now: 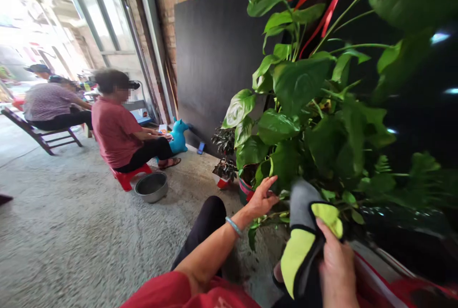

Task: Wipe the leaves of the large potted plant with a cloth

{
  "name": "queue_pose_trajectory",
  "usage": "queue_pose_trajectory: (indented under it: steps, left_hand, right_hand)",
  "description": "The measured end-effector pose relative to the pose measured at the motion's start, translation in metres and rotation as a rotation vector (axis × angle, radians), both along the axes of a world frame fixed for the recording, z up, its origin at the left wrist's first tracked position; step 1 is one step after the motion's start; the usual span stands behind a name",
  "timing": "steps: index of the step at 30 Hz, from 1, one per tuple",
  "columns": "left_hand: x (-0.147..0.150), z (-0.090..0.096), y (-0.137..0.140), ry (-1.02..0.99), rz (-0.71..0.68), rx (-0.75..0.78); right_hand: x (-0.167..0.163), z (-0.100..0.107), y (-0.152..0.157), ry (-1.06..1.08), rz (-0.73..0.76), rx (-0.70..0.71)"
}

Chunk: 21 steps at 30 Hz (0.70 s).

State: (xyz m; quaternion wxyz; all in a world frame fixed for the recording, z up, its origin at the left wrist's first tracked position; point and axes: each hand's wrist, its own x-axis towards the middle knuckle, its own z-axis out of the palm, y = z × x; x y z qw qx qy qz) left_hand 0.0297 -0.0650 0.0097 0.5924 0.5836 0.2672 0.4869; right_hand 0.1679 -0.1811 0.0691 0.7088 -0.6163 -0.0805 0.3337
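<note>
My right hand (336, 258) grips a grey and yellow-green fabric piece (298, 255) with black edging. It looks like a slipper or shoe upper, partly blurred, so the exact kind is unclear. The thumb presses on the upper yellow patch while the other fingers are hidden behind. My left hand (263, 198), with a pale bangle (234, 226) on its wrist, is stretched forward near the lower leaves of a big potted plant (304, 84). Its index finger is extended and the others are slightly bent; nothing shows in it.
A person in a pink shirt (116, 131) sits on a red stool (123, 179) beside a grey metal basin (152, 188). A blue toy animal (178, 136) stands by the dark board (211, 60). Another person (52, 100) sits farther left on a wooden chair (36, 134). A small pot (222, 181) stands ahead.
</note>
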Motion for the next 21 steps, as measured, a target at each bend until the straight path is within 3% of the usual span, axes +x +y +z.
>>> queue_pose_trajectory:
  steps: [3, 7, 10, 14, 17, 21]
  left_hand:
    - [-0.003, -0.004, 0.002, 0.026, 0.007, 0.014]
    - [-0.001, -0.002, 0.0, -0.014, -0.011, 0.066]
    - [-0.007, 0.004, -0.001, -0.017, 0.014, 0.074]
    - [-0.018, 0.005, 0.0, 0.01, 0.012, 0.003]
    - [-0.017, 0.001, 0.0, -0.01, -0.016, -0.013]
    - [-0.01, 0.002, -0.003, -0.036, -0.067, 0.007]
  right_hand:
    - [-0.001, 0.015, -0.009, -0.143, -0.105, 0.125]
    - [-0.015, 0.028, 0.015, -0.403, 0.093, 0.282]
    - [-0.017, 0.003, 0.035, -0.388, 0.141, 0.214]
    - [-0.008, -0.026, 0.021, -0.264, 0.042, 0.08]
    - [-0.007, -0.009, 0.012, -0.401, 0.052, 0.13]
    - [-0.01, 0.025, 0.042, -0.781, 0.133, 0.22]
